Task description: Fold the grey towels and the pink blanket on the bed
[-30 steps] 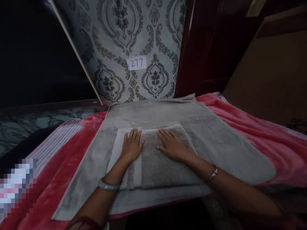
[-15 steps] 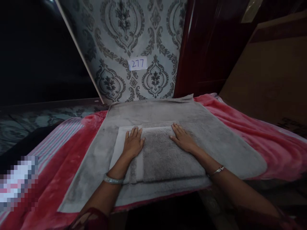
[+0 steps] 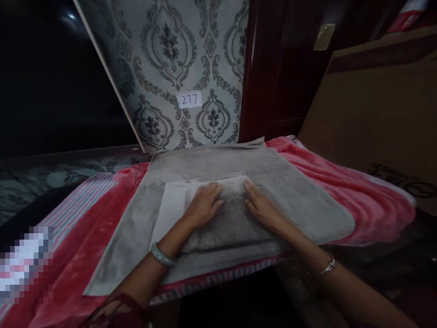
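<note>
A small folded grey towel (image 3: 232, 218) with a white band on its left lies on top of a larger grey towel (image 3: 300, 196) spread flat. My left hand (image 3: 205, 206) rests palm down on the folded towel, fingers stretched toward the right. Close beside it, my right hand (image 3: 261, 207) lies flat on the same towel, fingers pointing to the far edge. Both hands hold nothing. A pale bangle sits on my left wrist and a thin bracelet on my right wrist.
The towels lie on a red blanket (image 3: 344, 177) over a striped sheet (image 3: 82, 200). Patterned wallpaper (image 3: 177, 59) with a paper tag "277" (image 3: 189, 99) rises behind. A dark red door (image 3: 273, 68) and a brown board (image 3: 372, 105) stand at right.
My left hand slid rightward off the white band to the towel's middle. My right hand stayed near the far right edge, so the hands are now closer together. The view shifted slightly.
</note>
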`<state>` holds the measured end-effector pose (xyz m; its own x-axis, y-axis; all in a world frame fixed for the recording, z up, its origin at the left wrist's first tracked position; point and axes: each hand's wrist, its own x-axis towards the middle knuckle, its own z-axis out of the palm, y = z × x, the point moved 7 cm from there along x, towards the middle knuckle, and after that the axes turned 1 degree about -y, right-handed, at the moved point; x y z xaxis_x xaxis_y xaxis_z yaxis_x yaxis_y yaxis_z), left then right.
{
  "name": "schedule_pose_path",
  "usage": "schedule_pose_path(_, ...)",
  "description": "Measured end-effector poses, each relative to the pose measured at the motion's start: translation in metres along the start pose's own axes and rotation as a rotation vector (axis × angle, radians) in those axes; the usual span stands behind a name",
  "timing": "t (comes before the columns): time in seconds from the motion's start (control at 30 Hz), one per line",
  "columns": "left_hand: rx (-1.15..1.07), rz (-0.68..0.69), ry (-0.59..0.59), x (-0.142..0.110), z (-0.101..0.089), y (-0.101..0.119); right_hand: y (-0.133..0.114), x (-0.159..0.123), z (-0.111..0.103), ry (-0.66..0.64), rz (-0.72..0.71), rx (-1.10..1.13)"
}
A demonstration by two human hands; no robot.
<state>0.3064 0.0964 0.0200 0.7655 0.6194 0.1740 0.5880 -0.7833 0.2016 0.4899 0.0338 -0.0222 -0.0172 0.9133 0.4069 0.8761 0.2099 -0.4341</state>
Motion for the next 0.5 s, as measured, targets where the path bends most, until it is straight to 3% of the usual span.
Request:
schedule_pose_path(0.1, -0.083, 0.262, -0.103, 0.010, 0.022, 0.057, 0.003, -0.008, 0.009, 0.078, 0.049, 0.072)
schedule_pose_path(0.2, -0.104, 0.322, -0.183, 0.016, 0.049, 0.078, 0.009, -0.015, 0.025, 0.092, 0.076, 0.048)
schedule_pose_path(0.33, -0.097, 0.337, -0.186, 0.016, 0.060, 0.067, 0.009, -0.021, 0.034, 0.087, 0.061, -0.017)
schedule_pose_path(0.5, -0.002, 0.225, -0.191, 0.022, 0.045, 0.023, 0.001, -0.021, 0.029, 0.063, 0.044, -0.065)
